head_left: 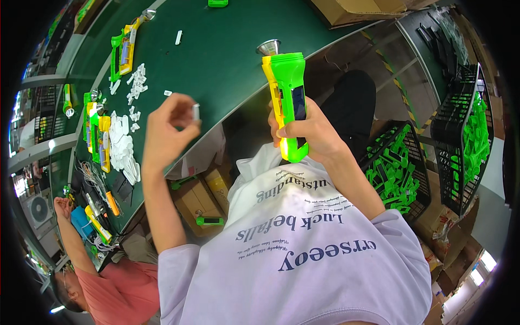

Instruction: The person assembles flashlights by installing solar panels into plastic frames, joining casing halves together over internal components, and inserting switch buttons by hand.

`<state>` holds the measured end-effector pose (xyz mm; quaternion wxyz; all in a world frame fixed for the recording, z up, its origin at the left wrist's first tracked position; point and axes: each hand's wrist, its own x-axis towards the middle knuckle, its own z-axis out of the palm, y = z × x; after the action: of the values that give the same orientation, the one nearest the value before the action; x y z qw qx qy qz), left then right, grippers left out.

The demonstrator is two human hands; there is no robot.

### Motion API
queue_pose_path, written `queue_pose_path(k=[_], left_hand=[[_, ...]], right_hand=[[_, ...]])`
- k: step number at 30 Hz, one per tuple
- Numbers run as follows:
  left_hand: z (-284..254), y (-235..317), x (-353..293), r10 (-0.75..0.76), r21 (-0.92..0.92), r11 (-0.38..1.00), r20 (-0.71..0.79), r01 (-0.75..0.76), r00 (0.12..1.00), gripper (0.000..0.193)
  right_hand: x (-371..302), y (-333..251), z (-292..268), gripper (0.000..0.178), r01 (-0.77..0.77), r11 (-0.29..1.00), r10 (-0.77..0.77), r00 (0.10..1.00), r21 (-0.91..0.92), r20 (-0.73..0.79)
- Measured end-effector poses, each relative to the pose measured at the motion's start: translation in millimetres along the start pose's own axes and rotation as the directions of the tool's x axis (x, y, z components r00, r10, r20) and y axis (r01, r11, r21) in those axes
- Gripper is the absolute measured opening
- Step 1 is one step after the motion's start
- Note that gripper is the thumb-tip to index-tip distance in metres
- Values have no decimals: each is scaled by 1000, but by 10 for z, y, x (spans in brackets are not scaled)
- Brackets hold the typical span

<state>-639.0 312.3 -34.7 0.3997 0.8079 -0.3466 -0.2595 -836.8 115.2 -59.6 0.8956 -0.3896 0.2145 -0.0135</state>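
Note:
In my right hand is a green and yellow flashlight, gripped near its lower end and held upright in front of my shirt. A dark panel shows on its green side. The silver cone reflector sticks out at its top, beside the green rim. My left hand is raised over the table's edge, thumb and forefinger pinching a small white plastic piece. Another small white piece lies on the green table just beyond that hand.
White plastic parts lie heaped on the green table at left, near partly assembled flashlights. Black crates of green housings stand at right. A cardboard box sits at the far edge. A co-worker in red is at lower left.

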Motion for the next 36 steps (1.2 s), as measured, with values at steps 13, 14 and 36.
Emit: queue_pose_path(k=[13,14,36], left_hand=[[900,615,38,65,-738,673,-15,-55,998,33],[907,625,32,67,-738,673,-12,-54,998,33],[930,519,-126,31,-761,648,79,40,996,30]], right_hand=[[-63,50,-10,48,33,999,-33,999,-25,4],[-63,49,-15,48,51,998,-51,999,-43,-6],[-77,15,-4,47,68,998,-68,996,0,-63]])
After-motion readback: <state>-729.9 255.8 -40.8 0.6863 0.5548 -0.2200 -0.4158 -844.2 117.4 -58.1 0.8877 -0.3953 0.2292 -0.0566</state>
